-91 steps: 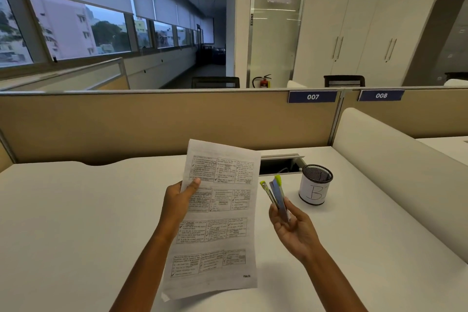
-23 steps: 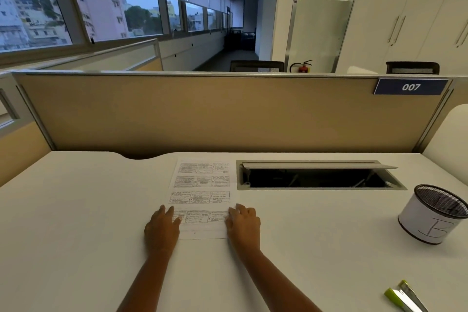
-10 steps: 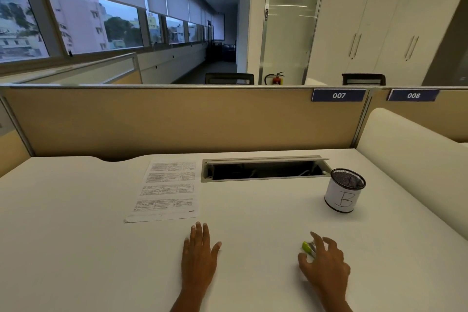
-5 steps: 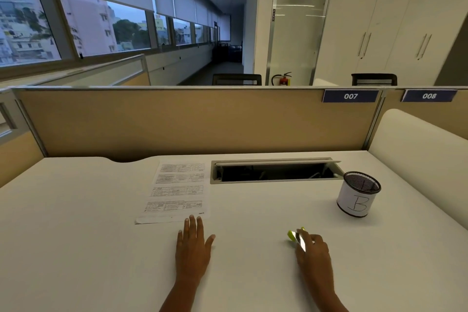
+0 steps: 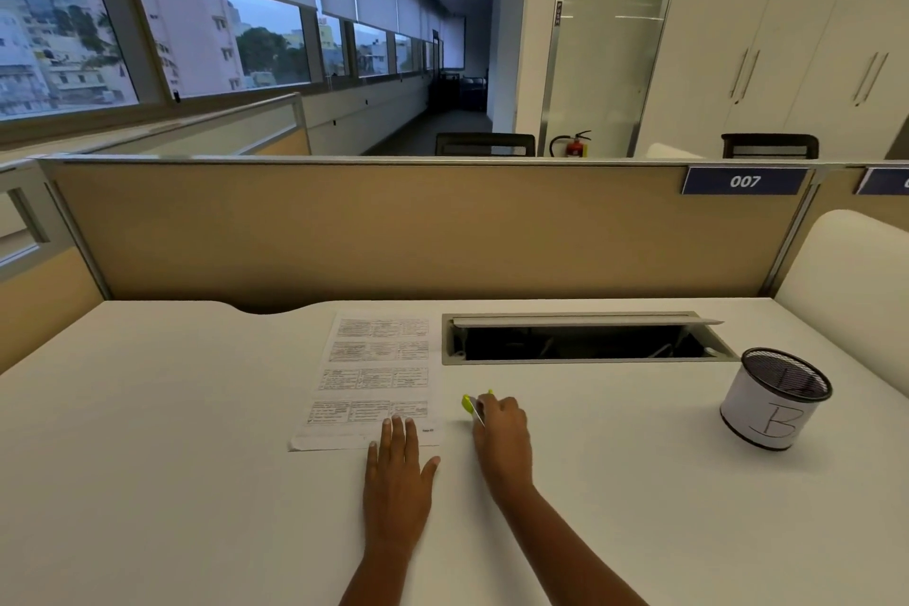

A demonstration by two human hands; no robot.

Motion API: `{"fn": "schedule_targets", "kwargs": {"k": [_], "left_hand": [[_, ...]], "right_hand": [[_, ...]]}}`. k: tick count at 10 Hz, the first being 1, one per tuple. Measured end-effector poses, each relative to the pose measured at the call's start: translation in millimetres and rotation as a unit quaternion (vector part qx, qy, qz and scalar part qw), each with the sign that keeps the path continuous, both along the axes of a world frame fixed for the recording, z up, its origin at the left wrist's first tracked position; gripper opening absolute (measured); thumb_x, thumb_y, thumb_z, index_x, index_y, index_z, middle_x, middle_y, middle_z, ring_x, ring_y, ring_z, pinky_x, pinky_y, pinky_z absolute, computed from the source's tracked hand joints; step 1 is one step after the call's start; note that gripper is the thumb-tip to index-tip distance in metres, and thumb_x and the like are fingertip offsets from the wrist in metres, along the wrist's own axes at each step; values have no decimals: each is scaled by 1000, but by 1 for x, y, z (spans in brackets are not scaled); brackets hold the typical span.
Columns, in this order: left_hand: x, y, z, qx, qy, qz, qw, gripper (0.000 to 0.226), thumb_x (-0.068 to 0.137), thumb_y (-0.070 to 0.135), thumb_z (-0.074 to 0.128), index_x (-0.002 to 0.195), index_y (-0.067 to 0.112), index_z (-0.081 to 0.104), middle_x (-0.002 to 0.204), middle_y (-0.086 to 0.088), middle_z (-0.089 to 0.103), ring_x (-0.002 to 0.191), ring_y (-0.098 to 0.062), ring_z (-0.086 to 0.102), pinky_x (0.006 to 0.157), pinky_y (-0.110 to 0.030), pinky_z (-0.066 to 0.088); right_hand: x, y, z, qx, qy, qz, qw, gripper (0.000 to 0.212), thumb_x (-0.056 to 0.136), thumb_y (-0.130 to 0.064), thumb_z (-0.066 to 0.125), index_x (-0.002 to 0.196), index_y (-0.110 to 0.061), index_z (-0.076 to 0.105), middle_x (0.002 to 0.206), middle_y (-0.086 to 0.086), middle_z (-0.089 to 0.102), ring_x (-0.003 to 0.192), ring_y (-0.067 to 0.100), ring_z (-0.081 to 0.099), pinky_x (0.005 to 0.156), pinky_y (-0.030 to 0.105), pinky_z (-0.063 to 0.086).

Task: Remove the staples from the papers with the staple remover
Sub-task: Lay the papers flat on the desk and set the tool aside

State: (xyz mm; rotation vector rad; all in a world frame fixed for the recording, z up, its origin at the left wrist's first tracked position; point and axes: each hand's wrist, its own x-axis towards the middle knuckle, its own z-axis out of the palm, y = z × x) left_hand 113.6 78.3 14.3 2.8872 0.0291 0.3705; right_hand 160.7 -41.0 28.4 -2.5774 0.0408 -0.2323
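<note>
The printed papers (image 5: 374, 374) lie flat on the white desk (image 5: 147, 433), just left of the desk's middle. My left hand (image 5: 398, 467) rests palm down with spread fingers, its fingertips on the papers' near right corner. My right hand (image 5: 501, 433) is closed over the staple remover (image 5: 471, 405), whose lime-green and metal tip sticks out to the left of my fingers, a little right of the papers' edge. No staple can be made out on the papers.
A mesh pen cup (image 5: 774, 399) wrapped in white paper marked "B" stands at the right. An open cable hatch (image 5: 580, 340) is sunk into the desk behind my right hand. A tan partition (image 5: 393, 231) closes the back; a padded white divider (image 5: 856, 281) borders the right.
My right hand has picked up the staple remover and carried it left toward the papers. My left hand slid forward until its fingertips landed on the papers' near corner.
</note>
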Motion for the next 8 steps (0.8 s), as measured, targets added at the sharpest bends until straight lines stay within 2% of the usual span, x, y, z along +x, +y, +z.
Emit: {"fn": "schedule_targets", "kwargs": {"k": [1,2,3,4,5,6,7,8], "left_hand": [[4,4,-5,-34,-41,6,999,80,90,44,-7,120,-2,51,129,-16,53,136,-17,7,108,-19,-19],[9,8,-8,-48,-89,37,994,59,90,46,-5,140,15,-13,151,-7,14,133,0,-28,109,-20,-18],[15,7,-17,-43,-109,41,992,56,89,48,-6,134,23,-28,131,-16,53,131,1,-32,109,-22,-19],[19,10,-18,-65,-77,27,995,58,88,49,-8,135,21,-27,131,-14,53,131,1,-31,109,-22,-19],[21,10,-19,-82,-5,4,997,78,88,49,-8,134,1,33,136,-13,49,134,-6,27,114,-21,0],[23,8,-21,-34,-23,26,999,86,90,47,-6,102,3,67,108,-13,70,98,-26,67,112,-22,-3],[23,9,-23,-13,-28,45,999,87,90,47,-7,100,3,68,106,-13,70,93,-28,68,110,-24,-1],[19,9,-14,-10,-3,29,1000,88,88,49,-9,104,4,66,109,-13,69,97,-28,67,110,-22,-13]], "right_hand": [[15,16,-1,23,5,-11,1000,33,93,-19,46,125,-11,46,123,13,53,111,23,50,90,26,45],[25,25,-2,38,6,-22,999,31,94,-21,45,123,-10,47,122,13,54,111,23,50,90,28,46],[36,31,-4,48,8,-28,998,32,94,-22,45,123,-10,47,122,12,54,111,22,50,91,28,46],[43,34,-5,38,10,-36,999,30,94,-20,45,122,-9,47,120,12,54,109,23,51,89,29,47],[49,35,-10,28,11,-42,999,30,94,-18,44,122,-10,46,120,12,54,109,22,51,90,28,47],[50,35,-14,29,19,-46,998,31,93,-18,46,123,-10,46,122,11,54,110,22,50,91,28,46],[50,34,-19,13,18,-42,999,31,93,-17,44,124,-11,46,122,10,54,110,21,50,91,27,46],[47,34,-19,19,7,-29,999,37,93,-21,46,128,-13,41,128,9,50,115,21,48,93,27,45]]}}
